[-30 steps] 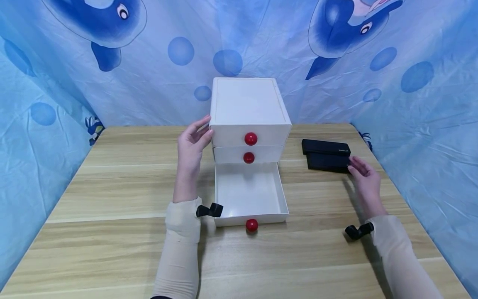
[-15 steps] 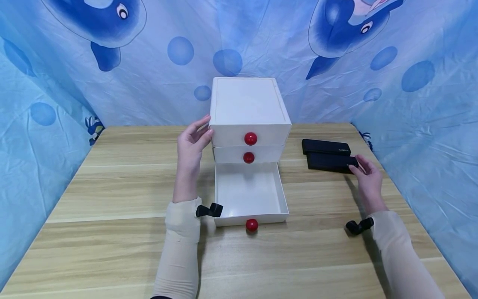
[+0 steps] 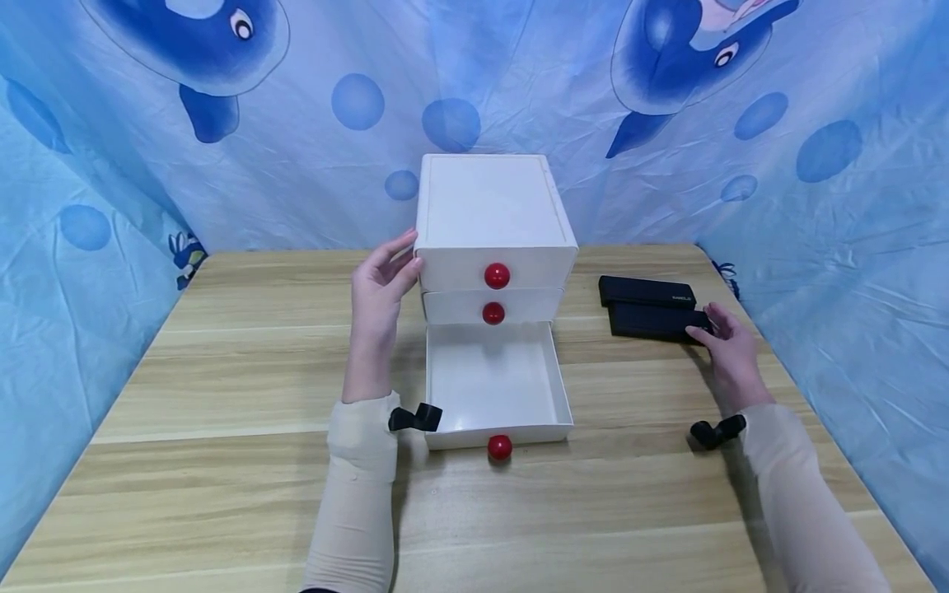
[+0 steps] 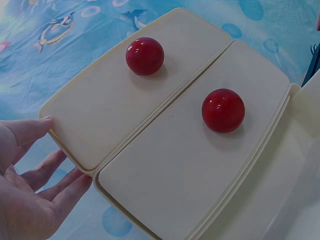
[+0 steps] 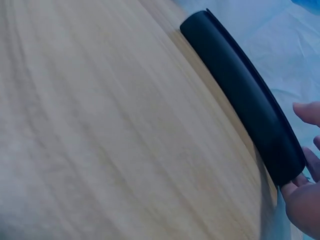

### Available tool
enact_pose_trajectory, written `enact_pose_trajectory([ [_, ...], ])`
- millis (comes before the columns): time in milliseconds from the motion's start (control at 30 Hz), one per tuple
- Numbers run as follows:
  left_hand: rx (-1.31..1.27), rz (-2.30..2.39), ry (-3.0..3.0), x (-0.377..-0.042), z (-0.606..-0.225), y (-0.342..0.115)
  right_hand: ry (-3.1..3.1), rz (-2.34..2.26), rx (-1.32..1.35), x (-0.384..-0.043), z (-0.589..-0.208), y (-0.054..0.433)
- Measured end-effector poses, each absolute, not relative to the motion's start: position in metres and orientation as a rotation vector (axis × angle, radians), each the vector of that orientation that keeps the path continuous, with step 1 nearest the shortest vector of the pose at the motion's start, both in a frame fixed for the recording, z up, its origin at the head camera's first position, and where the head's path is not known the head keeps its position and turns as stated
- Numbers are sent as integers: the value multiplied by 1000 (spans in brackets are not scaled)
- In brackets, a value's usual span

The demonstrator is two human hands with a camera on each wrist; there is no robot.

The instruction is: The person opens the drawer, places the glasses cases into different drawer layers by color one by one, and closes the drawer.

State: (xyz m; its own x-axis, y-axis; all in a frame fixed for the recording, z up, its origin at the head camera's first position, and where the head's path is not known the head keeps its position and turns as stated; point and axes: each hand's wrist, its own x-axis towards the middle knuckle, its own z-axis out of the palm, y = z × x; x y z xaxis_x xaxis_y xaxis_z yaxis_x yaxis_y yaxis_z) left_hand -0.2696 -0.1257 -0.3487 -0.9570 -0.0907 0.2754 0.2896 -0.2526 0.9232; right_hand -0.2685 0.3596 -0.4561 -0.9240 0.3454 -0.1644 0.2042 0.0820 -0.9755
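Observation:
A white drawer cabinet (image 3: 489, 198) with red round knobs stands at the table's middle. Its lowest drawer (image 3: 497, 379) is pulled out, with nothing inside; the two above are closed. My left hand (image 3: 381, 288) rests against the cabinet's left side. In the left wrist view its thumb (image 4: 32, 131) touches the front edge of the top drawer, and its straight fingers lie along the side. To the right lies a black case (image 3: 652, 317) with a flap and small lettering. My right hand (image 3: 730, 354) pinches its right end, thumb in front and fingers behind.
The wooden table (image 3: 222, 461) carries the cabinet and case, with bare wood around them. A blue curtain (image 3: 311, 165) with dolphins hangs behind and at both sides. A small black device (image 3: 415, 417) sits on each sleeve cuff.
My right hand has shifted slightly right and farther round the end of the black case. The case, the cabinet and my left hand stay in place.

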Motion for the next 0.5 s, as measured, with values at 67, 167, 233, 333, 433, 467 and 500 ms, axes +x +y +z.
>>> enact_pose_trajectory([
  [67,-241,-2296,-1753,-270,-349,-126,-2308,1934,-545,-271,-458,362],
  [167,-240,-2297,-1753,-270,-349,-126,-2412,1860,-498,-274,-461,366],
  [233,-233,-2299,-1752,-270,-349,-126,-2491,1803,-441,-275,-462,369],
  [333,-227,-2304,-1747,-270,-349,-126,-2560,1783,-386,-275,-463,372],
  [433,-228,-2307,-1736,-270,-349,-126,-2601,1781,-394,-274,-462,372],
  [467,-230,-2307,-1734,-270,-350,-126,-2621,1767,-394,-274,-461,372],
  [500,-232,-2306,-1730,-270,-350,-126,-2636,1756,-393,-273,-460,372],
])
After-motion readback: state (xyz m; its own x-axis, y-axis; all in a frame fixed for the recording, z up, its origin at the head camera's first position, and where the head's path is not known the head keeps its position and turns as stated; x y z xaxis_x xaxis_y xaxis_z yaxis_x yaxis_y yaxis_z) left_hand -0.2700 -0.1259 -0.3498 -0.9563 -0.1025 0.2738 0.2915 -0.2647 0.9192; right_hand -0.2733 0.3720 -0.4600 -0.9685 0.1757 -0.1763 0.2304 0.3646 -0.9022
